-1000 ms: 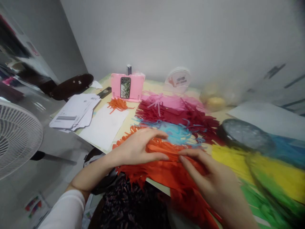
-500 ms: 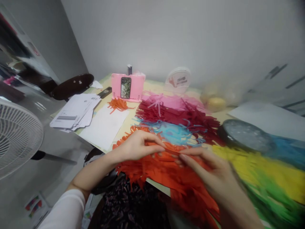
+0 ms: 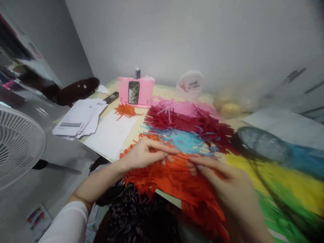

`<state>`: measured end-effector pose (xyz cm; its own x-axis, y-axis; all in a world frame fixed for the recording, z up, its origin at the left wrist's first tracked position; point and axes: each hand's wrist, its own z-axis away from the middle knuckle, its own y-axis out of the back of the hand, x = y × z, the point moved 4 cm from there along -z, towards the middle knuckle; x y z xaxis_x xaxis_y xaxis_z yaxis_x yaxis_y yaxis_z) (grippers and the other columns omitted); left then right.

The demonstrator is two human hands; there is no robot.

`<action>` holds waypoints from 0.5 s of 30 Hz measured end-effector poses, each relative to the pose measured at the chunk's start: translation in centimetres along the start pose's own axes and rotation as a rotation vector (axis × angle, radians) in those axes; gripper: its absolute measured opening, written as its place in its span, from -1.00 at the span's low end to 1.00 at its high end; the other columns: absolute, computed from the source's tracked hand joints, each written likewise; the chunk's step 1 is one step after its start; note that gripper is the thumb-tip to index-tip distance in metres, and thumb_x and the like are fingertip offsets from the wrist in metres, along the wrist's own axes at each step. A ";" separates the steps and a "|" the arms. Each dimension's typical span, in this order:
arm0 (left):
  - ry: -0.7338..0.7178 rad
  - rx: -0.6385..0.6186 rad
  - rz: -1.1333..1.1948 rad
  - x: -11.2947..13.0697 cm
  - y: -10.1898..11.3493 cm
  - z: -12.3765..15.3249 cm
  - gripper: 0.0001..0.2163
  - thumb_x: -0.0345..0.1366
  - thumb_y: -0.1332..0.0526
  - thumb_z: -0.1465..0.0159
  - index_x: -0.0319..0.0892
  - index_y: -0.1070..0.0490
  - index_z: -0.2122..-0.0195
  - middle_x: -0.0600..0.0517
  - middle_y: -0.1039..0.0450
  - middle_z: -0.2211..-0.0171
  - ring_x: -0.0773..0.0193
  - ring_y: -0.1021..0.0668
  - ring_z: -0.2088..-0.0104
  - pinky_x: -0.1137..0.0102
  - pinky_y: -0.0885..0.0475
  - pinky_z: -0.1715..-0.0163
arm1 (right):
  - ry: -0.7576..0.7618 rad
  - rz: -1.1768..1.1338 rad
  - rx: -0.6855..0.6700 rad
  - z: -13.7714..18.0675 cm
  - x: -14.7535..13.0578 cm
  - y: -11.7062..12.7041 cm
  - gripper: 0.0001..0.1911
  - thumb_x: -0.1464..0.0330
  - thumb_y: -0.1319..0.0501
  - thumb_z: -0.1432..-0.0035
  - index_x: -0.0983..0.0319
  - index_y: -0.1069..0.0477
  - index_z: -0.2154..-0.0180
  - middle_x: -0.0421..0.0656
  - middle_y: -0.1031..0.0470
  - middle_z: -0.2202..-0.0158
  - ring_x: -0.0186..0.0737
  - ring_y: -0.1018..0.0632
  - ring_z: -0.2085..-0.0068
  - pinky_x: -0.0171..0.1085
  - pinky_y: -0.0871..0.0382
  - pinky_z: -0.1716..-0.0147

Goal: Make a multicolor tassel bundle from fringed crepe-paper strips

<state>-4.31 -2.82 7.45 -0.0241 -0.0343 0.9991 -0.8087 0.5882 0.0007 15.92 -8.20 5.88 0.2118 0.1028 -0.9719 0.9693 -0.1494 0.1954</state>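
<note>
Over a heap of orange fringed paper (image 3: 174, 179), my left hand (image 3: 145, 153) pinches a thin orange paper strip (image 3: 182, 155) between thumb and forefinger. My right hand (image 3: 225, 182) pinches the same strip a short way to the right, its fingertips pressed together. The orange paper spreads under both hands and hangs over the table's front edge. Just beyond lie light blue paper strips (image 3: 186, 140) and dark red fringed paper (image 3: 184, 122). A small orange tuft (image 3: 125, 110) sits farther left.
A pink tablet case (image 3: 123, 89) with a phone (image 3: 133, 92) stands at the back. Printed papers (image 3: 78, 118) lie at left, beside a white fan (image 3: 20, 145). Pink paper (image 3: 184, 107) is behind; yellow (image 3: 286, 177) and green paper (image 3: 278, 216) and a dark round bowl (image 3: 263, 143) are right.
My fingertips have shifted slightly along the orange strip, the left hand a little to the right. Both hands keep their pinch. A dark blurred strand now crosses the yellow and green paper at right.
</note>
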 end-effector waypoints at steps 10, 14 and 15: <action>-0.169 -0.152 -0.128 0.9 0.2 0.6 -0.81 -0.46 -0.19 -0.24 -0.21 -0.64 0.29 -0.10 -0.61 0.27 0.26 -0.61 0.28 0.38 -0.49 0.21 | 0.269 0.085 -0.041 0.2 -0.4 0.0 -0.83 0.43 -0.24 -0.13 0.09 -0.61 0.39 -0.22 -0.62 0.48 -0.25 -0.63 0.43 -0.37 -0.54 0.39; -0.262 -0.264 -0.388 3.1 0.4 0.4 -0.87 -0.44 -0.22 -0.25 -0.18 -0.59 0.31 -0.11 -0.57 0.01 0.10 -0.52 -0.09 0.21 -0.33 -0.17 | 0.537 0.279 -0.098 0.5 -2.4 -0.3 -0.75 0.52 -0.19 -0.13 0.10 -0.58 0.36 -0.25 -0.65 0.38 -0.30 -0.65 0.34 -0.41 -0.54 0.28; -0.270 -0.263 -0.424 3.5 0.3 0.2 -0.88 -0.40 -0.23 -0.27 -0.18 -0.58 0.27 -0.11 -0.57 0.00 0.12 -0.52 -0.09 0.23 -0.33 -0.17 | 0.599 0.317 -0.120 0.6 -2.8 -0.5 -0.75 0.54 -0.18 -0.13 0.11 -0.57 0.34 -0.24 -0.65 0.36 -0.31 -0.65 0.33 -0.42 -0.53 0.26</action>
<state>-4.78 -2.91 10.91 0.0935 -0.4968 0.8628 -0.6080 0.6578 0.4446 14.72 -9.03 8.45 0.4864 0.6031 -0.6322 0.8491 -0.1557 0.5048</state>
